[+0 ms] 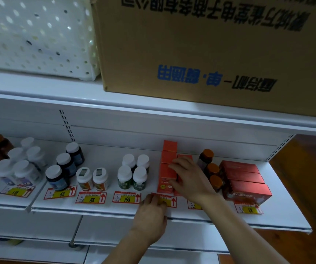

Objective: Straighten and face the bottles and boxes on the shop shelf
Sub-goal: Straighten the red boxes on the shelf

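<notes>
A white shop shelf (pixel 104 209) carries rows of bottles and boxes with price tags in front. Orange boxes (pixel 168 159) stand in a row running front to back at the middle right. My right hand (pixel 188 178) lies over the front orange boxes, fingers curled around the right-hand one. My left hand (pixel 150 212) rests on the shelf's front edge, its fingertips on a red and yellow price tag (pixel 169 200). Green-labelled white-capped bottles (pixel 133 173) stand left of the boxes. Orange-capped brown bottles (pixel 211 171) stand to the right.
Red boxes (pixel 245 180) sit at the far right beside a wooden panel (pixel 305 178). Dark blue bottles (pixel 65 166) and other white-capped bottles (pixel 20 164) fill the left. A large cardboard carton (pixel 210 50) and a perforated white basket (pixel 37 35) sit on the shelf above.
</notes>
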A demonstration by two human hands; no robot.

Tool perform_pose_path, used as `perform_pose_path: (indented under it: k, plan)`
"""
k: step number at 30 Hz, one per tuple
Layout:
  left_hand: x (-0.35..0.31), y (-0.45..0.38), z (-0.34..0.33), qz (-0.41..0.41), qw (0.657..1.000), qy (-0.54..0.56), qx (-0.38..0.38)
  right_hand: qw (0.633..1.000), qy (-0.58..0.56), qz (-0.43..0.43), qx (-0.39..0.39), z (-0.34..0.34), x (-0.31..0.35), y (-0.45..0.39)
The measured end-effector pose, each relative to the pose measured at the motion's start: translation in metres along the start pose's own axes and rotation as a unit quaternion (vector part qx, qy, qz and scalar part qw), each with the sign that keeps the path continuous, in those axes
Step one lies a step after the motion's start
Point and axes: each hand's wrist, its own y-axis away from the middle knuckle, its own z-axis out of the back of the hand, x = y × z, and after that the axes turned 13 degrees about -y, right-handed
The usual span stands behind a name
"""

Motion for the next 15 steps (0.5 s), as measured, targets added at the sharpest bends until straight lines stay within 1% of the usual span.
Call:
perform_pose_path:
  k: [4, 7, 9, 15]
  plan:
    - [-0.004, 0.0, -0.002, 0.009, 1.0, 0.007, -0.012, 0.996, 0.018, -0.034, -0.077, 0.009, -0.004, 0.02]
    - [-0.007, 0.001, -0.004, 0.014, 0.999, 0.015, -0.031, 0.993, 0.076, -0.063, -0.058, 0.004, -0.009, 0.036]
    - [-0.011, 0.002, -0.006, 0.012, 0.998, 0.027, -0.05, 0.992, 0.106, -0.057, -0.046, -0.003, -0.013, 0.044]
    - [-0.014, 0.004, -0.003, 0.006, 0.996, 0.037, -0.086, 0.989, 0.104, -0.015, -0.107, -0.01, -0.017, 0.052]
